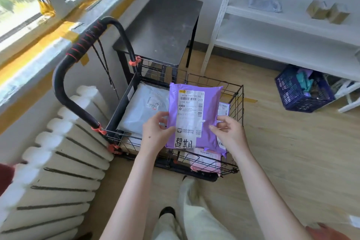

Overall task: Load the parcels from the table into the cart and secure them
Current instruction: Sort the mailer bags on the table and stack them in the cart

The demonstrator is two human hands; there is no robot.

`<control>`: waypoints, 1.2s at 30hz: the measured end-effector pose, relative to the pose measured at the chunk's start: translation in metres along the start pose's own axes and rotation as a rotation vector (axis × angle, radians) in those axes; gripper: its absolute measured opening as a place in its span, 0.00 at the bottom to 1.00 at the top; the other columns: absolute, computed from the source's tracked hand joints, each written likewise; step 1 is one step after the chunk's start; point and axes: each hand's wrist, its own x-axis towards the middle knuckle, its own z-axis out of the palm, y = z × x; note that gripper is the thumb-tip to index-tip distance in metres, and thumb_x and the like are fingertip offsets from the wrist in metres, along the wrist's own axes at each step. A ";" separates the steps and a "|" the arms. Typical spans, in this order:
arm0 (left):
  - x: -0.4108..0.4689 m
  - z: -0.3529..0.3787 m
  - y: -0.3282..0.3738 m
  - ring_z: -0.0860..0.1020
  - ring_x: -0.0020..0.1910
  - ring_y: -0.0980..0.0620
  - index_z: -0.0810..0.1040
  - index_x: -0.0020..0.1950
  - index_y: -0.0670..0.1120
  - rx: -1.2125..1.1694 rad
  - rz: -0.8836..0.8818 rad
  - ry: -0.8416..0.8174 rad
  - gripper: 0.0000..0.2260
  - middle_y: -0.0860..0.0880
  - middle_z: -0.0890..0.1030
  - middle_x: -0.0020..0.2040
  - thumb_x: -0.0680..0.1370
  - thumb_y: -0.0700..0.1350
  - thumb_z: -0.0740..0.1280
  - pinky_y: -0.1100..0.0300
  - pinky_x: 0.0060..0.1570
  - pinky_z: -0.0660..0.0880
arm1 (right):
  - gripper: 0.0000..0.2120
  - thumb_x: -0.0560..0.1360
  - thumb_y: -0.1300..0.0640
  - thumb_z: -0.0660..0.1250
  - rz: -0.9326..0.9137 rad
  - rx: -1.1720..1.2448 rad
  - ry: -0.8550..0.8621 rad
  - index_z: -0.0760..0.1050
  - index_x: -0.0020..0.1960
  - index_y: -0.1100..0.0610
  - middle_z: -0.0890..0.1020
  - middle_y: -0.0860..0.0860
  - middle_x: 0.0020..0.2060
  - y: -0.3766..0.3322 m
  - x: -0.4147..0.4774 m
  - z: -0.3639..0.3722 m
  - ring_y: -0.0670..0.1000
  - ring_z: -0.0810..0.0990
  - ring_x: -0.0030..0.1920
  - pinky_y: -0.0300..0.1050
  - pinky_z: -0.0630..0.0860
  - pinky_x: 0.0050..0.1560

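Observation:
I hold a purple parcel [210, 101] with a white shipping label over the black wire cart [236, 103]. My left hand [155, 132] grips its lower left edge and my right hand [229, 130] grips its lower right edge. Inside the cart lie a grey-white parcel [140, 109] on the left, a pink parcel [206, 160] near the front, and another purple parcel [224, 108] mostly hidden behind the one I hold. The cart's curved black handle [81, 45] rises at its left. A small black table [163, 25] stands just behind the cart.
A white radiator [58, 171] runs along the left wall under the window. A white shelf unit [292, 31] on the right holds a grey bag and small boxes. A blue crate [303, 91] sits on the wooden floor beneath it. My legs are below.

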 end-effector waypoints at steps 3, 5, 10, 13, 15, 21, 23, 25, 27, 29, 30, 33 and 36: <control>0.032 0.014 0.001 0.81 0.42 0.48 0.77 0.58 0.49 -0.002 -0.058 -0.008 0.17 0.53 0.78 0.45 0.71 0.36 0.70 0.54 0.42 0.80 | 0.15 0.72 0.58 0.74 0.034 -0.023 -0.029 0.78 0.57 0.55 0.79 0.45 0.39 0.009 0.036 0.002 0.49 0.79 0.42 0.43 0.76 0.47; 0.057 0.026 0.000 0.80 0.41 0.49 0.77 0.57 0.50 -0.010 -0.120 -0.015 0.17 0.52 0.78 0.45 0.71 0.36 0.69 0.54 0.42 0.79 | 0.16 0.72 0.58 0.74 0.049 -0.040 -0.047 0.78 0.59 0.56 0.78 0.44 0.38 0.016 0.063 0.003 0.47 0.78 0.41 0.39 0.73 0.44; 0.108 0.060 -0.004 0.80 0.42 0.47 0.78 0.58 0.46 -0.037 -0.250 -0.002 0.16 0.51 0.79 0.42 0.72 0.35 0.69 0.51 0.43 0.80 | 0.18 0.73 0.58 0.73 0.098 -0.091 -0.132 0.77 0.62 0.58 0.78 0.46 0.39 0.024 0.131 0.008 0.42 0.76 0.38 0.32 0.68 0.37; 0.136 0.078 -0.009 0.80 0.44 0.48 0.77 0.57 0.48 -0.025 -0.310 0.015 0.16 0.50 0.79 0.44 0.72 0.35 0.69 0.48 0.47 0.80 | 0.19 0.74 0.58 0.72 0.132 -0.120 -0.180 0.76 0.63 0.59 0.79 0.48 0.42 0.030 0.167 0.014 0.47 0.77 0.42 0.37 0.69 0.42; 0.155 0.087 -0.015 0.81 0.43 0.49 0.76 0.55 0.51 -0.027 -0.345 0.021 0.16 0.50 0.79 0.45 0.72 0.34 0.68 0.49 0.46 0.80 | 0.19 0.74 0.58 0.72 0.169 -0.128 -0.202 0.76 0.63 0.59 0.78 0.46 0.40 0.038 0.187 0.020 0.49 0.77 0.44 0.40 0.70 0.46; 0.220 0.116 -0.049 0.74 0.34 0.54 0.74 0.61 0.45 0.037 -0.399 -0.078 0.19 0.52 0.74 0.39 0.72 0.33 0.69 0.58 0.36 0.75 | 0.21 0.73 0.57 0.73 0.302 -0.128 -0.221 0.74 0.64 0.57 0.76 0.44 0.37 0.084 0.234 0.055 0.47 0.76 0.40 0.39 0.69 0.41; 0.239 0.128 -0.069 0.74 0.38 0.53 0.74 0.63 0.44 0.084 -0.397 -0.121 0.22 0.50 0.77 0.44 0.71 0.35 0.72 0.63 0.35 0.72 | 0.22 0.72 0.58 0.74 0.336 -0.118 -0.205 0.74 0.64 0.57 0.77 0.46 0.39 0.104 0.246 0.072 0.47 0.77 0.40 0.38 0.69 0.36; 0.255 0.140 -0.094 0.74 0.42 0.51 0.73 0.64 0.44 0.130 -0.386 -0.165 0.24 0.46 0.78 0.49 0.70 0.36 0.73 0.63 0.39 0.69 | 0.24 0.72 0.59 0.74 0.377 -0.090 -0.176 0.73 0.66 0.57 0.79 0.51 0.45 0.128 0.256 0.090 0.49 0.77 0.42 0.38 0.70 0.33; 0.270 0.149 -0.114 0.73 0.45 0.52 0.73 0.66 0.43 0.209 -0.366 -0.201 0.25 0.48 0.77 0.50 0.70 0.37 0.73 0.65 0.39 0.66 | 0.24 0.72 0.61 0.73 0.418 -0.061 -0.151 0.72 0.66 0.58 0.79 0.52 0.49 0.149 0.263 0.107 0.48 0.76 0.41 0.36 0.70 0.31; 0.285 0.157 -0.132 0.75 0.49 0.49 0.72 0.68 0.43 0.281 -0.345 -0.222 0.26 0.46 0.78 0.54 0.70 0.38 0.73 0.64 0.42 0.67 | 0.22 0.73 0.62 0.73 0.432 -0.054 -0.134 0.73 0.66 0.58 0.77 0.49 0.46 0.166 0.270 0.123 0.46 0.75 0.39 0.32 0.69 0.31; 0.292 0.161 -0.140 0.76 0.52 0.47 0.71 0.68 0.43 0.307 -0.338 -0.229 0.26 0.45 0.79 0.56 0.71 0.39 0.72 0.61 0.45 0.69 | 0.22 0.73 0.62 0.73 0.435 -0.055 -0.126 0.73 0.65 0.58 0.77 0.48 0.45 0.173 0.274 0.130 0.45 0.75 0.38 0.30 0.69 0.31; 0.312 0.171 -0.164 0.77 0.55 0.42 0.70 0.68 0.43 0.382 -0.313 -0.236 0.26 0.42 0.78 0.57 0.71 0.40 0.72 0.54 0.51 0.73 | 0.20 0.72 0.62 0.73 0.451 -0.043 -0.114 0.75 0.63 0.57 0.79 0.48 0.44 0.194 0.293 0.151 0.47 0.77 0.41 0.34 0.73 0.39; 0.331 0.182 -0.186 0.76 0.54 0.41 0.69 0.67 0.44 0.439 -0.263 -0.226 0.28 0.41 0.78 0.55 0.68 0.38 0.70 0.55 0.50 0.71 | 0.23 0.71 0.60 0.73 0.467 -0.043 -0.100 0.74 0.65 0.54 0.81 0.47 0.46 0.212 0.314 0.170 0.48 0.79 0.45 0.48 0.77 0.51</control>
